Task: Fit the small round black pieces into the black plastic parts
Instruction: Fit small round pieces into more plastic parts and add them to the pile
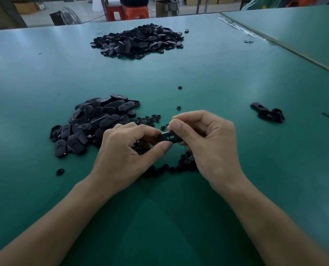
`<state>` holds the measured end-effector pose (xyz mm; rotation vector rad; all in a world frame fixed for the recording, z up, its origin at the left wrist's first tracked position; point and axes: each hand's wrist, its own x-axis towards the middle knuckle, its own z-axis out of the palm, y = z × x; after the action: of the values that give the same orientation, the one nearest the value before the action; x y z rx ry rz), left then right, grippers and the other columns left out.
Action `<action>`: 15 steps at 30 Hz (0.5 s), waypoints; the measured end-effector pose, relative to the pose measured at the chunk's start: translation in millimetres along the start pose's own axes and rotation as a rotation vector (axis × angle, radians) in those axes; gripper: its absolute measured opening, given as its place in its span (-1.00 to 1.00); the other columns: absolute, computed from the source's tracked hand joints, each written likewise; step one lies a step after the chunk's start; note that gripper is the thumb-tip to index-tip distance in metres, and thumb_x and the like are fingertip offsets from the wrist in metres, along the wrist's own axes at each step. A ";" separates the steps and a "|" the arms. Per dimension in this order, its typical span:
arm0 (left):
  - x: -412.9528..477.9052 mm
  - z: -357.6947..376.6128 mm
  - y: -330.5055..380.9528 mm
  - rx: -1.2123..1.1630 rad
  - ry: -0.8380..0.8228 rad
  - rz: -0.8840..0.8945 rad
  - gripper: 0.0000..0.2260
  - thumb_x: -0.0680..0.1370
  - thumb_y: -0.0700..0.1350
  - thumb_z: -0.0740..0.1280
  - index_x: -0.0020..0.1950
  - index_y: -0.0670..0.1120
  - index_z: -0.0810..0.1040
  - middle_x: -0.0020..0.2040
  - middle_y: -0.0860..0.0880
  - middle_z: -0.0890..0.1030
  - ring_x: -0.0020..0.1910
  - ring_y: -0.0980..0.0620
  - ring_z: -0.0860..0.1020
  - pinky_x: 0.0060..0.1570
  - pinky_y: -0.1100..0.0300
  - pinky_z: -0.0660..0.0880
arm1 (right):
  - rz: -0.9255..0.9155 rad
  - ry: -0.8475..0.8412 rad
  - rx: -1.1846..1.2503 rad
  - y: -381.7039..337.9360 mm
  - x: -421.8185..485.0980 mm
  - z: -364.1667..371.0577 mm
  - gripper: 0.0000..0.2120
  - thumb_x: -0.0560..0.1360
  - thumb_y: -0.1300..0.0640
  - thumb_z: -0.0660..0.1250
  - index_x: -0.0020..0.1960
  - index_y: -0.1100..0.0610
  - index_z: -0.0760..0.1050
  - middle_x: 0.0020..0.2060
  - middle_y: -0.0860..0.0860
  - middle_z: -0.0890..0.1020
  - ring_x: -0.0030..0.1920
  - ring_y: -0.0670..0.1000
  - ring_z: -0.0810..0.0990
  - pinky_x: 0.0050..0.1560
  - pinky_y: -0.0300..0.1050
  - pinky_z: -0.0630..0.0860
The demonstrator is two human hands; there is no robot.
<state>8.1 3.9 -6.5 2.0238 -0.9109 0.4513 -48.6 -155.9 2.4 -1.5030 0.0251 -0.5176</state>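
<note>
Pinching one flat black plastic part [169,138] from both ends. The left grip [125,148] has thumb and forefinger clamped on its left end. The right grip [204,143] has its thumb on top and curled fingers behind the right end. The part is held just above the counter [217,83], between the two grips. It is matte and oblong, with a small slot showing on its face. Cannot tell whether a round piece is seated in it.

Bare forearms angle inward from the near edge, palms turned toward each other.

Ring-like small round black pieces [150,119] lie scattered under and just beyond the grips. The near pile [94,121] of oblong parts with rounded ends sits left of the left grip. A larger far pile [138,41] lies well beyond. A few separate parts [267,113] lie off to the right. The counter surface is green and smooth, with a slight sheen.
</note>
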 end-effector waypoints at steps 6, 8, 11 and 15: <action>0.5 -0.4 -3.7 -0.209 0.061 -0.168 -0.94 0.46 -0.05 0.49 -0.15 0.06 0.63 -0.27 0.13 0.67 -0.38 0.21 0.56 -0.33 0.32 0.48 | 0.038 -0.026 -0.048 -0.1 0.4 -2.7 -0.87 0.39 0.16 0.56 -0.12 0.01 0.65 -0.26 -0.04 0.72 -0.25 -0.10 0.67 -0.20 -0.28 0.55; 0.9 -0.6 -3.5 -0.224 0.074 -0.193 -0.94 0.46 -0.05 0.48 -0.16 0.07 0.62 -0.28 0.12 0.66 -0.41 0.22 0.53 -0.36 0.35 0.46 | 0.026 -0.041 -0.085 0.6 0.3 -2.5 -0.83 0.38 0.19 0.57 -0.11 0.00 0.65 -0.24 -0.04 0.72 -0.21 -0.06 0.68 -0.13 -0.23 0.58; 1.3 -0.8 -4.0 -0.266 0.076 -0.233 -0.95 0.48 0.00 0.46 -0.14 0.06 0.64 -0.25 0.07 0.69 -0.36 0.09 0.61 -0.32 0.18 0.56 | 0.012 -0.038 -0.142 2.8 0.7 -3.9 -0.81 0.41 0.25 0.55 -0.12 -0.02 0.64 -0.22 -0.03 0.72 -0.16 0.01 0.69 -0.04 -0.11 0.61; 1.2 -1.2 -5.3 -0.280 0.074 -0.216 -0.98 0.53 0.00 0.42 -0.10 0.10 0.64 -0.21 0.10 0.70 -0.30 -0.05 0.63 -0.25 -0.04 0.56 | 0.026 -0.062 -0.180 3.9 0.3 -3.6 -0.86 0.46 0.21 0.50 -0.13 -0.01 0.61 -0.24 -0.07 0.71 -0.21 -0.08 0.66 -0.10 -0.21 0.58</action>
<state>12.9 6.3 -8.1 1.8113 -0.6614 0.2612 -48.4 -159.5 -1.6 -1.6921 0.0441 -0.4571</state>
